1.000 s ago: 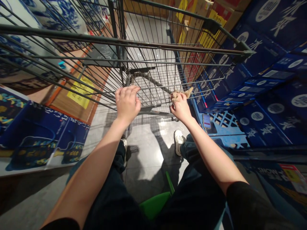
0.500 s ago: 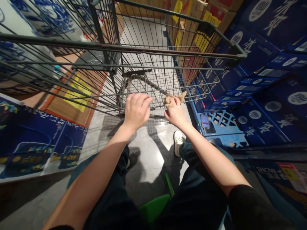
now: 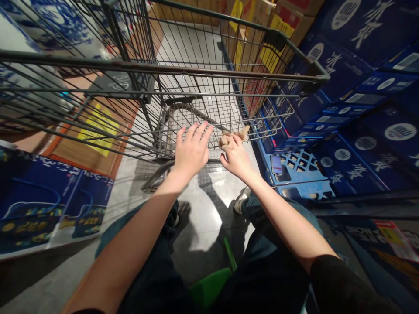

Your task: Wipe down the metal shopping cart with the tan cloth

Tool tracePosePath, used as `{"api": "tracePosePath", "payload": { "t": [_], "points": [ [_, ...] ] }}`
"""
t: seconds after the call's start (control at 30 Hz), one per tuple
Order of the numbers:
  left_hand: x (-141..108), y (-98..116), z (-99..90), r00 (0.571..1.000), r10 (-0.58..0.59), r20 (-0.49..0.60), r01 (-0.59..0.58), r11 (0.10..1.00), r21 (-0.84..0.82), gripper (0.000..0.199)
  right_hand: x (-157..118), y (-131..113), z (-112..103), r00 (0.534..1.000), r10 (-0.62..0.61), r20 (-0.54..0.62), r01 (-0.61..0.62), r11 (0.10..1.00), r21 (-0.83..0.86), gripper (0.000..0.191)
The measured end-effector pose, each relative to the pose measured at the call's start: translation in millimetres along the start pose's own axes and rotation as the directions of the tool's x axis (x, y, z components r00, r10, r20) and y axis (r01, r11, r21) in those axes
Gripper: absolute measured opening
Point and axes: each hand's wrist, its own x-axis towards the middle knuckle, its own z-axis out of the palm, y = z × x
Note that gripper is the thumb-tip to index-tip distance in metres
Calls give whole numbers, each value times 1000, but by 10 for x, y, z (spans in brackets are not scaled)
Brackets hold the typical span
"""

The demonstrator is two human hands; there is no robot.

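Observation:
A dark wire shopping cart (image 3: 183, 66) stands tilted across the view in front of me. My right hand (image 3: 238, 159) has its fingers closed on a crumpled tan cloth (image 3: 225, 141), held against the cart's lower near wires. To its left, my left hand (image 3: 191, 148) is open, fingers stretched and slightly spread over the wires, with nothing in it. Whether its fingertips touch the wires I cannot tell.
Blue printed cartons (image 3: 350, 144) are stacked on the right, by a blue plastic pallet (image 3: 314, 189) with a phone (image 3: 276, 165) on it. Left are a wooden ledge (image 3: 111, 163), blue-and-white jars (image 3: 62, 22) and gift bags (image 3: 32, 205). A green object (image 3: 211, 285) lies below me.
The fingers of my left hand have spread wider and straightened. My right hand, still with the cloth, has shifted slightly left and down. The whole view has moved a little.

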Motion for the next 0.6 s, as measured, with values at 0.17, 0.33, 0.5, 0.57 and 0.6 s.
{"api": "tracePosePath", "payload": {
  "t": [0.17, 0.33, 0.5, 0.57, 0.6],
  "points": [
    [150, 20, -30, 999, -42, 13, 42, 999, 9, 60, 49, 43, -82, 993, -83, -80, 85, 996, 18, 49],
    [258, 20, -39, 998, -48, 27, 48, 999, -3, 57, 54, 0, -31, 999, -39, -10, 39, 999, -4, 54],
    [277, 63, -34, 995, -84, 47, 84, 996, 5, 56, 77, -59, -52, 1000, -9, -25, 8, 1000, -12, 54],
    [275, 73, -24, 995, -87, 48, 87, 996, 2, 56, 83, -51, -91, 996, -56, -75, 55, 998, -9, 57],
    [274, 74, -19, 995, -85, 44, 85, 996, -2, 57, 82, -41, -101, 993, -77, -91, 76, 997, -9, 61]
  ]
}}
